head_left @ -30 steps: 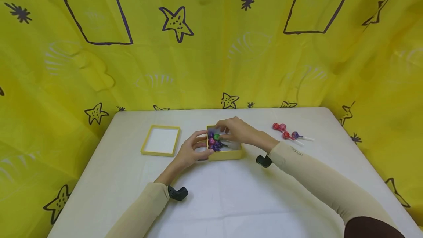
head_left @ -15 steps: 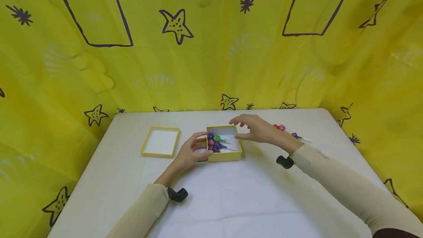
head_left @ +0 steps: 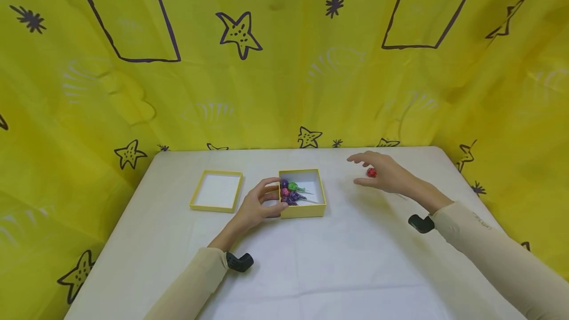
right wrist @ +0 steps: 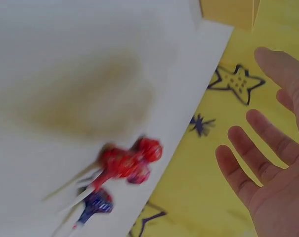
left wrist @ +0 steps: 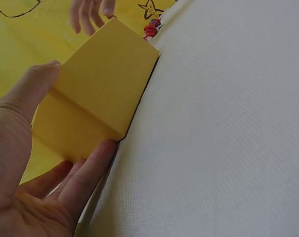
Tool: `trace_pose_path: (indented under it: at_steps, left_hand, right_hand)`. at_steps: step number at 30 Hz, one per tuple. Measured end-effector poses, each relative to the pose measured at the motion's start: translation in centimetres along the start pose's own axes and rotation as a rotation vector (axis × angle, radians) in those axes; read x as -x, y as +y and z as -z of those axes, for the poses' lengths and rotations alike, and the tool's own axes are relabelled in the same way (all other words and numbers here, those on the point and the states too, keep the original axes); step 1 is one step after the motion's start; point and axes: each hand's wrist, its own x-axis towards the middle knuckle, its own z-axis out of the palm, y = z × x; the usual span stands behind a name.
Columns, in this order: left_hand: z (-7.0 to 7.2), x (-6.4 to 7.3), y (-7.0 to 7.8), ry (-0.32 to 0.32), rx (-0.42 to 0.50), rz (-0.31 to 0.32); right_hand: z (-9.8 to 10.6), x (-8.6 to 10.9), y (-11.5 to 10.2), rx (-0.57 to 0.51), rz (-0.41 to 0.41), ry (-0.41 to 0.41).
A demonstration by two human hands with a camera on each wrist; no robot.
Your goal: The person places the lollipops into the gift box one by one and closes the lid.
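Gripping an open-topped yellow cardboard box [head_left: 303, 211] by its left side with the left hand [head_left: 260, 201].
Got it on a white-covered worktop [head_left: 311, 265], with purple, green and pink wrapped lollipops [head_left: 293, 186] inside. Got a shallow yellow-rimmed white lid [head_left: 218, 191] left of that. Holding the right hand [head_left: 387, 174] with thumb and fingers spread, near loose red and blue wrapped lollipops [right wrist: 118, 165]. Got a yellow star-patterned curtain [head_left: 284, 88] way back.

The left hand [head_left: 255, 205] grips while the right hand [head_left: 386, 174] hovers, fingers [right wrist: 252, 155] loosely parted.
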Motion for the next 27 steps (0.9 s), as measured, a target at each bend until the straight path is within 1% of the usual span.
trace_pose_path:
  at_steps: [4, 7, 11, 16, 24, 27]
  left_hand:
    - [0.0, 0.0, 0.0, 0.005, -0.002, 0.001]
    - [0.0, 0.0, 0.0, 0.013, -0.015, 0.005]
    - [0.0, -0.1, -0.2, 0.016, -0.017, 0.003]
    - [0.1, -0.2, -0.5, 0.008, -0.006, 0.004]
    - [0.1, -0.2, -0.2, 0.0, 0.021, 0.016]
    - [0.1, -0.2, -0.2, 0.002, 0.014, 0.016]
  right_hand:
    - [0.7, 1.7, 1.9, 0.024, 0.005, 0.053]
    - [1.0, 2.8, 3.3, 0.034, -0.013, 0.07]
    - [1.1, 4.0, 4.9, 0.026, -0.06, 0.059]
    - [1.0, 4.9, 6.4, 0.025, -0.107, 0.04]
    - [0.8, 5.7, 8.2, 0.029, -0.143, -0.003]
    - [0.7, 5.9, 8.7, 0.026, -0.173, -0.021]
